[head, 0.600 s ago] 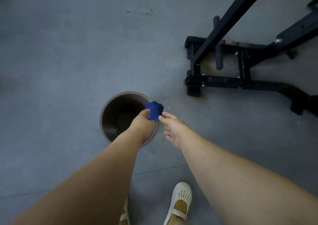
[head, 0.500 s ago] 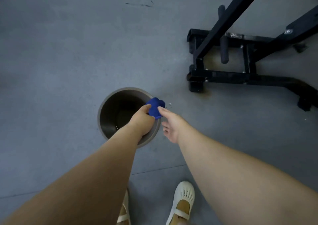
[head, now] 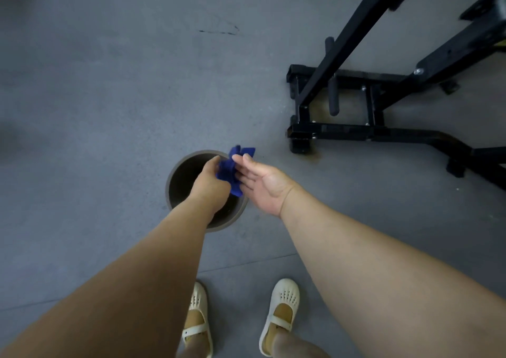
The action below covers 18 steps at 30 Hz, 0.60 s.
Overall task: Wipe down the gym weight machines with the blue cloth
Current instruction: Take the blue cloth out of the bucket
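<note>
Two bare arms reach down and forward over a round metal bucket (head: 175, 193) that stands on the grey floor (head: 95, 111). The left hand (head: 209, 186) hangs over the bucket's mouth with its back turned up, and its fingers are curled round a bunched blue cloth (head: 228, 170), holding it above the bucket's far right rim. Part of the cloth sticks out beyond the hand, with a few crumpled corners pointing up and away, and another fold hangs below the knuckles. The right hand (head: 264, 185) is just beside it, palm up and tilted inward, fingers straight and loosely spread; its fingertips (head: 238, 158) touch the cloth from the right side without closing on it. The inside of the bucket is dark, and what it holds cannot be made out.

Off to the right, well apart from the bucket, stands a black steel weight machine (head: 356, 130). Its low frame sits flat on the floor on short feet, with square tubes bolted together at the corners and two slanted beams rising out of the top edge of the view. A short dark round peg (head: 332, 97) stands within the frame.

A thin dark scuff mark (head: 219, 30) shows on the floor farther off. Nearest the person, two cream perforated shoes (head: 279, 314) with straps are planted on the floor, toes pointing toward the bucket. A seam runs across the floor between the shoes and the bucket.
</note>
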Available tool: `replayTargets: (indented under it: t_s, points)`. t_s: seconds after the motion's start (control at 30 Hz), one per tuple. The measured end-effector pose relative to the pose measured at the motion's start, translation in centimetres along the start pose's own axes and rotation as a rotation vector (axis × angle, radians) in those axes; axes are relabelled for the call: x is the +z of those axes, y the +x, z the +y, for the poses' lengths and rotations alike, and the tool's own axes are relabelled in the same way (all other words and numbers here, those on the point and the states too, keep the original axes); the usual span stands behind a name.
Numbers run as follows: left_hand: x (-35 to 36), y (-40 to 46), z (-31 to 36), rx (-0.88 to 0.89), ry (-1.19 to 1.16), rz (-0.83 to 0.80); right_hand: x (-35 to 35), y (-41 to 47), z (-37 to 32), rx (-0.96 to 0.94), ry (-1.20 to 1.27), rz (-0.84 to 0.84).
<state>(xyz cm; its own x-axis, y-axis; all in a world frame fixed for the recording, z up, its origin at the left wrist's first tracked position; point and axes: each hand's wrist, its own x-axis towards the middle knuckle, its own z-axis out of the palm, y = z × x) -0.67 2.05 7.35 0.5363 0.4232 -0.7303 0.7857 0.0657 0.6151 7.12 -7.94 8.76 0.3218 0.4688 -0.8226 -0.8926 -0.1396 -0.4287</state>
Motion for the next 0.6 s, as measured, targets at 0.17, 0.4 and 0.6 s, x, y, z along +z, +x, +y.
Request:
replayTargets:
  t_s: [0.17,0.4,0.6]
  points:
    - [-2.7,-8.3,6.7,0.205,0.202,-0.034,3.5,-8.2,-5.1,-0.157,-0.142,0.141]
    - [-6.1,-19.4,18.7,0.455,0.280,0.105,6.0,-21.8,-13.8,-0.264,-0.252,0.125]
    - [-5.4,-27.0,29.4,0.483,0.455,-0.209,4.8,-32.5,-20.6,-0.470,-0.429,0.115]
